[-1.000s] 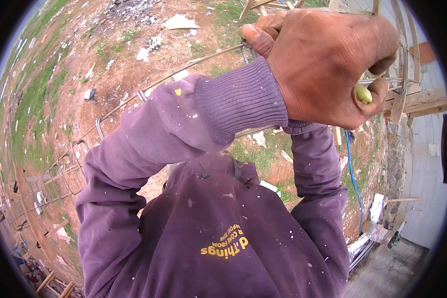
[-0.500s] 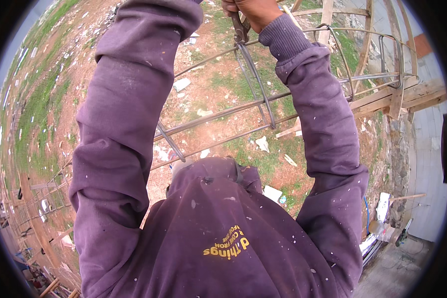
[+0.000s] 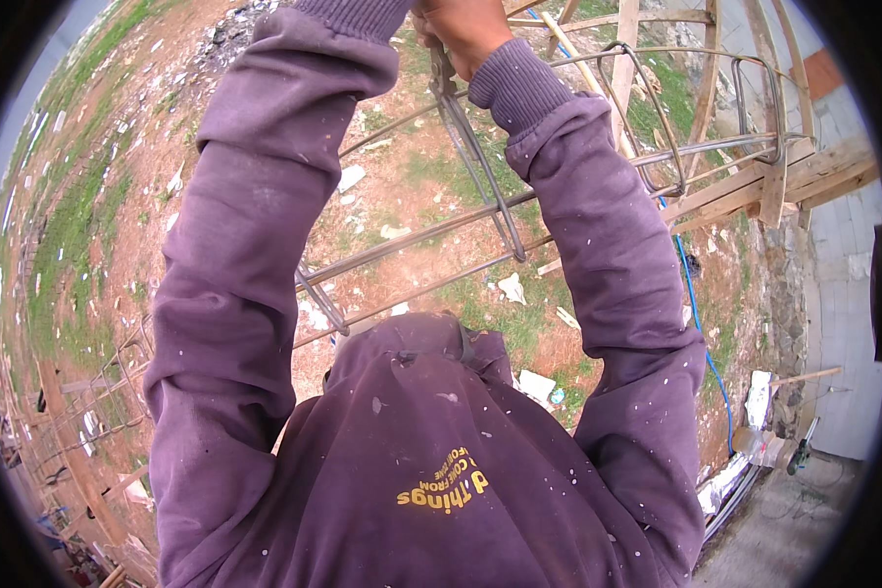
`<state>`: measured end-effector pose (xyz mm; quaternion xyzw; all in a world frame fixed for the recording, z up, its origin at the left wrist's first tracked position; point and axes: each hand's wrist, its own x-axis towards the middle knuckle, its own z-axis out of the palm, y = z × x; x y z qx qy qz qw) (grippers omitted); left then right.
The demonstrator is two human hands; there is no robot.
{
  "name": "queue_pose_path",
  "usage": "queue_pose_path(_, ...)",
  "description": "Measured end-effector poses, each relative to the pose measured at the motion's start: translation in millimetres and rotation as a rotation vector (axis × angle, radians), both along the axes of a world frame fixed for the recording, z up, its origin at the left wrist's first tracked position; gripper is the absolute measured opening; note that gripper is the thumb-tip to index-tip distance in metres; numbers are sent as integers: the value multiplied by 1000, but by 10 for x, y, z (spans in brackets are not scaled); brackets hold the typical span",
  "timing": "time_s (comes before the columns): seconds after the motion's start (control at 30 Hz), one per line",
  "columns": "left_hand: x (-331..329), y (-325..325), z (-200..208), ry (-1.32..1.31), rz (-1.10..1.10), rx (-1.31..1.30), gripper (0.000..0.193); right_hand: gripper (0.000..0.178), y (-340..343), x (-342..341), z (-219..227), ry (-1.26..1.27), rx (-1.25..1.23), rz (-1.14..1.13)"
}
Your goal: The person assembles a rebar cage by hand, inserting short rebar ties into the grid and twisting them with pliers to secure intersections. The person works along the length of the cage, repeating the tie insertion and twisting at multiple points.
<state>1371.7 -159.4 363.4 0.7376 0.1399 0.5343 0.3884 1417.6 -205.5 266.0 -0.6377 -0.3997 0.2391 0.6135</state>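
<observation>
My right hand (image 3: 467, 34) is at the top edge, its fingers closed around dark metal pincers (image 3: 443, 73). Their jaws meet the upper corner of a bent steel stirrup (image 3: 485, 167) on a rebar cage. Long thin bars (image 3: 412, 240) run through the stirrup and slope up to the right. My left arm, in a purple sleeve (image 3: 265, 186), reaches up past the top edge; only its cuff shows there and the left hand is out of the picture. A second stirrup (image 3: 321, 299) sits on the bars beside my left forearm.
More stirrups (image 3: 647, 118) hang on the cage at the upper right, by wooden posts and a beam (image 3: 813, 186). A blue hose or cord (image 3: 694, 304) hangs beyond my right arm. Below lies grassy, reddish ground (image 3: 88, 186) strewn with white scraps. A grey wall (image 3: 843, 323) stands at right.
My right hand and the pincers have shifted left and slightly up in the picture. The cage also appears further left, and more of the blue line shows.
</observation>
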Motion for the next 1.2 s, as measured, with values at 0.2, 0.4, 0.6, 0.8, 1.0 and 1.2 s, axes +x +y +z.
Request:
queue_pose_path(0.2,-389,96,147,-14,-967,-187,58,30,-278,17,109,-191,237,223)
queue_pose_path(0.4,-202,-1,-14,-50,-126,-92,74,28,-162,-35,78,151,196,219)
queue_pose_path(0.6,-35,-119,-29,-51,-118,-5,67,33,-338,-182,-148,-451,356,-156)
queue_pose_path(0.8,-85,5,95,102,-1246,-256,79,29,-518,190,94,158,89,634)
queue_pose_path(1.0,-80,-589,-114,-182,143,79,80,30,-278,-211,-203,-398,624,-133)
queue_pose_path(1.2,-190,60,121,5,-1760,-100,56,36,-457,0,-80,-96,221,343)
